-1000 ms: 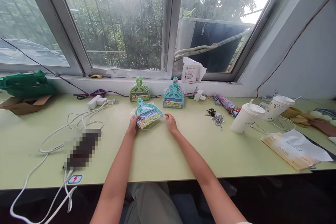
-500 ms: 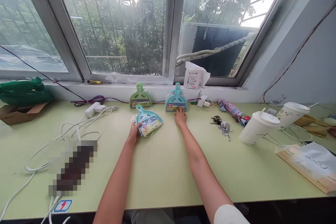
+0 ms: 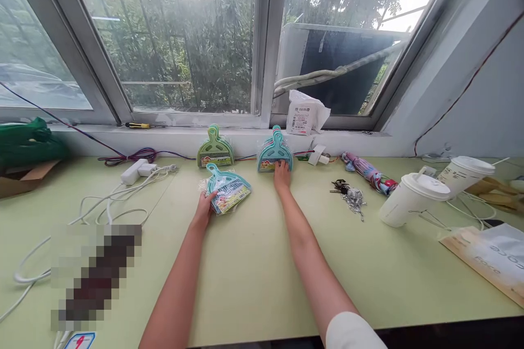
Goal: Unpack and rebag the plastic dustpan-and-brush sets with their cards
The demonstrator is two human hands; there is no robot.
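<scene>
My left hand (image 3: 203,207) is closed on the left edge of a wrapped blue dustpan set (image 3: 230,192), thumb on top, tilted low over the green table. My right hand (image 3: 281,174) reaches to the front of a stack of blue dustpan sets (image 3: 273,151) that leans upright against the wall below the window. Its fingers touch the lower right of the front set; whether they grip it is unclear. A stack of green dustpan sets (image 3: 215,147) leans on the same wall, just behind the set at my left hand.
Keys (image 3: 347,195), a folded umbrella (image 3: 368,172) and two white cups (image 3: 413,199) are on the right. White cables and a power adapter (image 3: 133,172) lie left. A tissue pack (image 3: 305,113) stands on the sill (image 3: 241,136).
The fingers of my right hand have shifted slightly up and right on the front of the blue stack. My left hand still holds its dustpan set, and the view has shifted a little.
</scene>
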